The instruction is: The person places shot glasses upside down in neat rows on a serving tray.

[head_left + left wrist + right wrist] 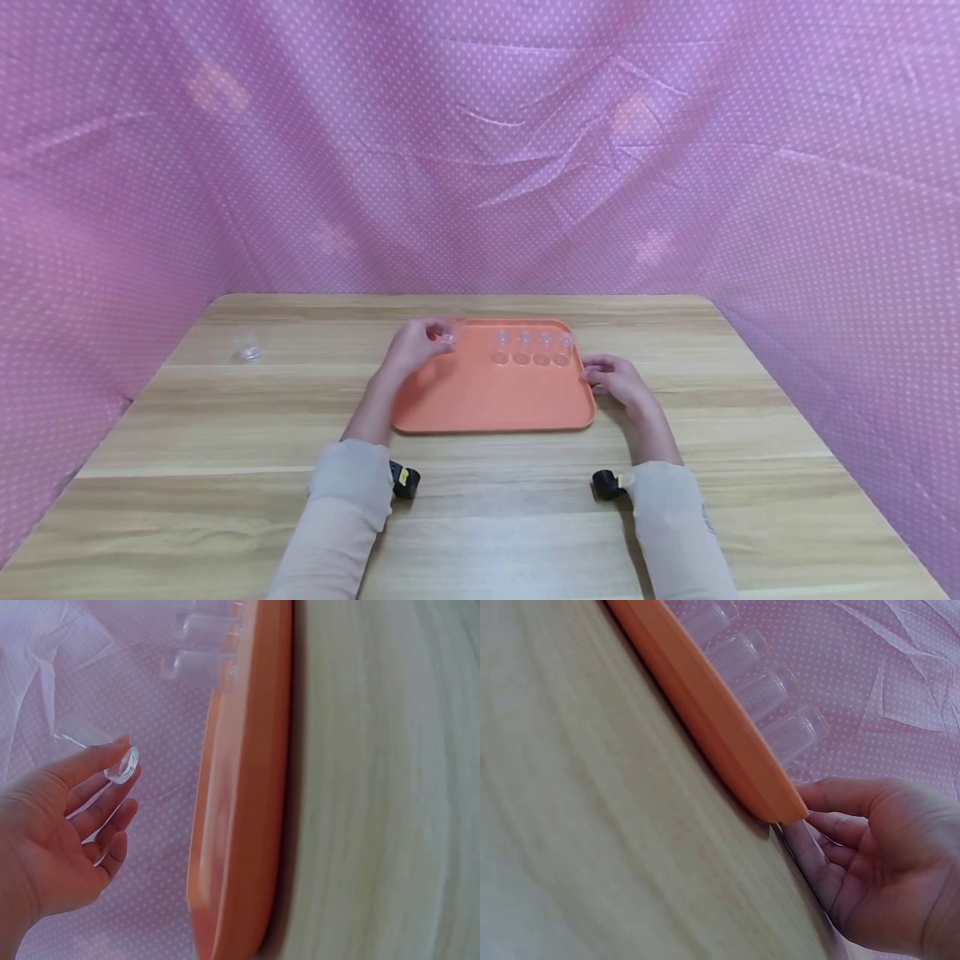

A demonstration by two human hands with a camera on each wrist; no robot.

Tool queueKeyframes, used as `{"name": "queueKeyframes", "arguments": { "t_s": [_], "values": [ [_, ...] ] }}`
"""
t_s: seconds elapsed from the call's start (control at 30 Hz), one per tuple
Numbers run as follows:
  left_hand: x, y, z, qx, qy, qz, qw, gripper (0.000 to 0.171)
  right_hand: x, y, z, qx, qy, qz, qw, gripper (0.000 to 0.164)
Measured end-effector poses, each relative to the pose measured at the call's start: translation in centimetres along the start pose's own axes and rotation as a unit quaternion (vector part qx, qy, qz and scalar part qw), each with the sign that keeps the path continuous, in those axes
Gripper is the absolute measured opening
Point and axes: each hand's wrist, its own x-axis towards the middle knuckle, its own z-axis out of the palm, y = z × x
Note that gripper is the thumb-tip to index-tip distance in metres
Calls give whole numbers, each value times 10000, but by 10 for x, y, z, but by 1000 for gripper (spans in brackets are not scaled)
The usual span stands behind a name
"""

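My left hand (420, 343) pinches a small clear cup (447, 338) between thumb and fingers, above the far left part of the orange tray (480, 400). In the left wrist view, this cup (122, 766) has its thick end toward the tray side and its thin clear wall running back past the thumb. On the tray's far right part, several matching clear cups (524, 337) stand in a row. My right hand (617, 379) grips the tray's right edge; in the right wrist view its thumb meets the rim (791, 810), with other fingers below.
Farther left on the wooden table (225, 417) is another clear cup-like piece (250, 354). A pink dotted cloth (480, 167) hangs behind the table and along both sides. Black wrist devices (406, 481) sit at the sleeves' cuffs.
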Motion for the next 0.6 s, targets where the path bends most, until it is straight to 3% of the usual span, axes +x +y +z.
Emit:
{"name": "queueKeyframes", "arguments": {
  "t_s": [0.37,0.6],
  "values": [
    [4,0,10,231,135,72,9996,26,0,1,0,-23,-3,-72,10000,39],
    [3,-2,14,314,310,-63,9990,23,1,3,-1,-33,28,-84,10000,39]
  ]
}}
